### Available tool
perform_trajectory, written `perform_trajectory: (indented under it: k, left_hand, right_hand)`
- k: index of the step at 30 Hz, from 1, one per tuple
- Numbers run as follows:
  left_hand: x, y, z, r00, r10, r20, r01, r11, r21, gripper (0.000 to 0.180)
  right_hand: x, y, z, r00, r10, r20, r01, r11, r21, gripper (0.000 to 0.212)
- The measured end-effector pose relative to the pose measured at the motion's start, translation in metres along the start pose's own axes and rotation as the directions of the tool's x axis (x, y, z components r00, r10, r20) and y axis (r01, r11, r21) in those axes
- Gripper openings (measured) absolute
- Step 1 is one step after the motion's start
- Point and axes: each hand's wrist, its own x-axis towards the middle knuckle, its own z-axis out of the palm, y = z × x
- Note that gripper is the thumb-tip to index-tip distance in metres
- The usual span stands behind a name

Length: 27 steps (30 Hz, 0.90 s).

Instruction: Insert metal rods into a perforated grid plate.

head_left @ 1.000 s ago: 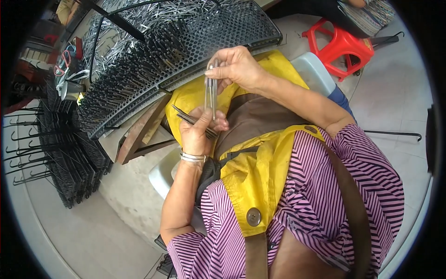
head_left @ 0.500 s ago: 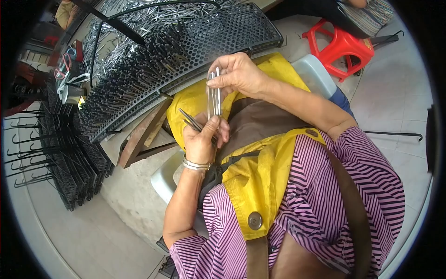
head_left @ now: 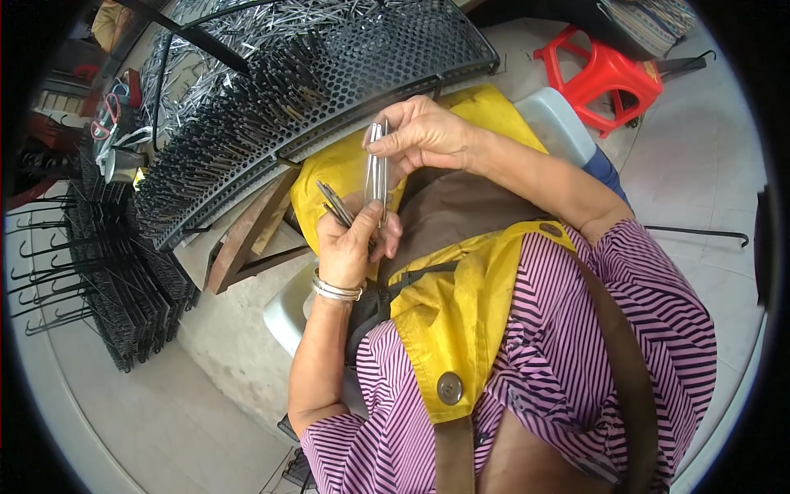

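Head view: right hand (head_left: 424, 132) and left hand (head_left: 350, 243) fingers pinching metal tweezers (head_left: 377, 169).

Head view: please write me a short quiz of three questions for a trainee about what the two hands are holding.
1. True or false: the right hand pinches the top of the upright metal strips.
2. Which hand wears the silver bracelets? A) left B) right C) both
3. Fill in: the left hand also holds a second bundle of strips that sticks out toward the black ______ rack.

Key
1. True
2. A
3. perforated
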Motion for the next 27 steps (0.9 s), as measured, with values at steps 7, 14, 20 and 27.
perform_trajectory:
  k: [7,14,20,27]
  left_hand:
    - [0.001,-0.001,0.003,0.999,-0.037,-0.035,0.039,0.997,0.064,0.023]
    - [0.006,-0.001,-0.006,0.98,0.002,-0.197,-0.035,0.985,-0.167,0.041]
    - [0.009,-0.004,-0.008,0.974,-0.064,-0.215,0.005,0.964,-0.264,0.04]
    - [0.011,-0.01,-0.012,0.981,-0.065,-0.182,0.015,0.963,-0.267,0.041]
  right_hand:
    - [-0.002,0.005,-0.001,0.987,-0.157,-0.048,0.151,0.984,-0.099,0.01]
    - [0.011,-0.027,-0.007,0.888,-0.423,-0.183,0.403,0.905,-0.137,0.008]
    - [0.025,-0.041,-0.012,0.793,-0.574,-0.204,0.55,0.819,-0.165,0.009]
    - [0.035,-0.045,-0.014,0.711,-0.694,-0.115,0.632,0.702,-0.328,0.009]
